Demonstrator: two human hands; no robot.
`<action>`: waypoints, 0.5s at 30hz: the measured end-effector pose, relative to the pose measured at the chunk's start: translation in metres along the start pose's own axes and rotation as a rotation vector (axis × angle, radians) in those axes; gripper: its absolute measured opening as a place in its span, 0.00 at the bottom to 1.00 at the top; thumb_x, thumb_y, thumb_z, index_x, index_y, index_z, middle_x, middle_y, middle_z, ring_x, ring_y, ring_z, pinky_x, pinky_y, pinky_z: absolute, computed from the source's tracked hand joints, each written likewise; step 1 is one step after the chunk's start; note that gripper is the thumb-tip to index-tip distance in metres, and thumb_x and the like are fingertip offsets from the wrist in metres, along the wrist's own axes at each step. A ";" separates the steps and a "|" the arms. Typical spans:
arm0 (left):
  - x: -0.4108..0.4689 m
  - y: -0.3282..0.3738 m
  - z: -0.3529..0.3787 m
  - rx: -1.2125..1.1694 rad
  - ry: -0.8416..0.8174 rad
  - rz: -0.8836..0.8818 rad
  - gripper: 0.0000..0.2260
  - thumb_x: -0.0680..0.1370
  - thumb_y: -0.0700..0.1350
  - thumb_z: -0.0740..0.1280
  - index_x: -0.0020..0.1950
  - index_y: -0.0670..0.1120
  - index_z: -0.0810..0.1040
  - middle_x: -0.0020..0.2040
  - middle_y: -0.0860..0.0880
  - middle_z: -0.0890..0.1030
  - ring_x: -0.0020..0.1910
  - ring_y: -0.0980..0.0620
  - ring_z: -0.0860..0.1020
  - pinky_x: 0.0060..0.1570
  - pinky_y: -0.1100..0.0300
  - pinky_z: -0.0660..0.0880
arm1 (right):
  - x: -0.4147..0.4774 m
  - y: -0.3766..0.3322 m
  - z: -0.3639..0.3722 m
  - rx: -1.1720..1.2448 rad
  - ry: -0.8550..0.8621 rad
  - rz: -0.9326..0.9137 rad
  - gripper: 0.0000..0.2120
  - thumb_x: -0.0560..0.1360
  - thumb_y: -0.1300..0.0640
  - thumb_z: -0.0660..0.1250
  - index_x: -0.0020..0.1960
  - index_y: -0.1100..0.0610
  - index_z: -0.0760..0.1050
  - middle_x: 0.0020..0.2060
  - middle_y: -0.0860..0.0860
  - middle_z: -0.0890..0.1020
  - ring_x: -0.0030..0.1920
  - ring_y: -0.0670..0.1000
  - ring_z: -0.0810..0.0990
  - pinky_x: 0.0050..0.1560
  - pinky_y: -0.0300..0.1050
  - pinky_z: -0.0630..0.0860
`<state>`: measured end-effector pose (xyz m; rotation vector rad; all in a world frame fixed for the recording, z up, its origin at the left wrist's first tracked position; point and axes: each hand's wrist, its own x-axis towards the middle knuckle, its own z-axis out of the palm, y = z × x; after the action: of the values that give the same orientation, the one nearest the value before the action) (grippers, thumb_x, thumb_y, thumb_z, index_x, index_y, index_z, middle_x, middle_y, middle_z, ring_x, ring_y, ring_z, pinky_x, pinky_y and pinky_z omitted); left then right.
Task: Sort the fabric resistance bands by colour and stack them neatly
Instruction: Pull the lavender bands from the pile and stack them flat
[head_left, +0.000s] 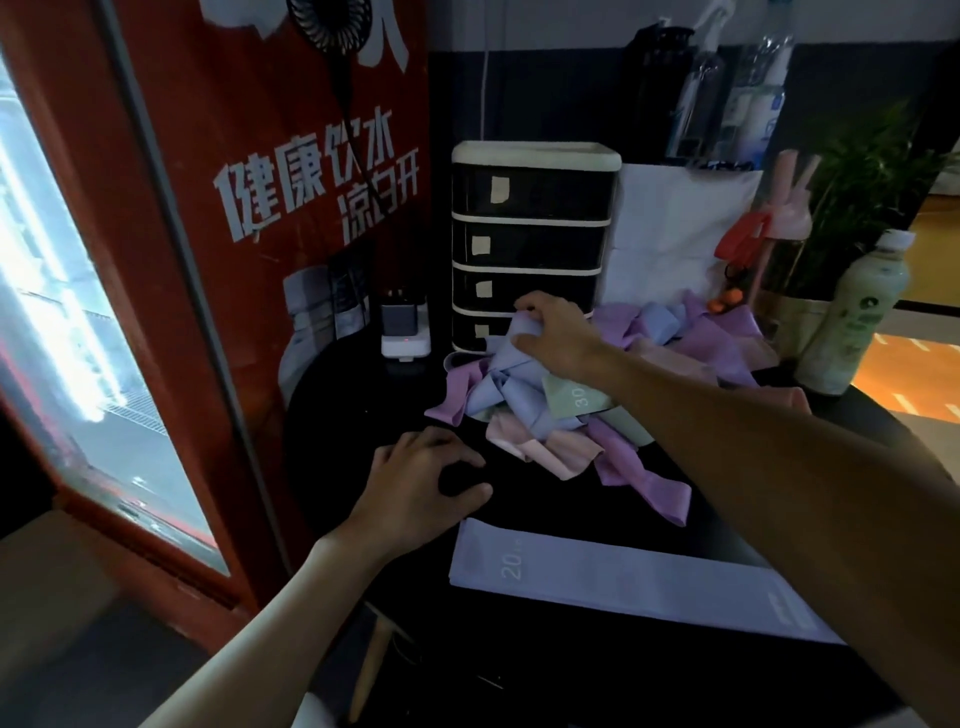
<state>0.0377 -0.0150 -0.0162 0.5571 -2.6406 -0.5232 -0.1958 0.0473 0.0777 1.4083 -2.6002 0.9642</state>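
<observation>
Blue band (521, 335): my right hand (561, 340) grips its upper fold, fingers (537, 305) curled round it, atop the tangled pile (524, 415) on the table (395, 405).
Left hand (421, 483): loosely curled, holding nothing, resting beside the pile.
Snag risk: I expect neighbours to lift along and slide off.
Blue stack (623, 582): lies nearest me; a dragged purple band (649, 486) could skew it.
Drawer unit (530, 234): just behind my knuckles, easily bumped.
</observation>
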 end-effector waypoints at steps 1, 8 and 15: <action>0.000 0.000 0.000 -0.001 -0.001 0.001 0.15 0.75 0.62 0.69 0.60 0.62 0.78 0.65 0.61 0.70 0.69 0.57 0.65 0.63 0.54 0.57 | -0.001 -0.001 -0.001 -0.003 0.016 0.004 0.20 0.73 0.52 0.69 0.65 0.51 0.73 0.57 0.52 0.79 0.61 0.56 0.75 0.65 0.60 0.68; -0.001 0.002 -0.002 0.010 -0.030 -0.016 0.20 0.71 0.66 0.62 0.60 0.62 0.78 0.63 0.62 0.71 0.67 0.58 0.66 0.59 0.58 0.55 | -0.009 -0.001 -0.013 0.088 0.078 0.003 0.08 0.73 0.58 0.71 0.53 0.54 0.81 0.49 0.51 0.82 0.52 0.51 0.81 0.51 0.46 0.76; -0.002 0.008 -0.009 -0.213 0.056 -0.038 0.12 0.74 0.56 0.66 0.55 0.56 0.81 0.55 0.61 0.78 0.61 0.57 0.75 0.66 0.50 0.68 | -0.034 -0.023 -0.057 0.237 0.194 -0.169 0.09 0.74 0.66 0.69 0.54 0.60 0.81 0.45 0.50 0.81 0.47 0.46 0.77 0.45 0.29 0.72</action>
<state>0.0410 -0.0100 -0.0059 0.5472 -2.4854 -0.7780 -0.1726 0.0937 0.1247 1.4693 -2.2496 1.3433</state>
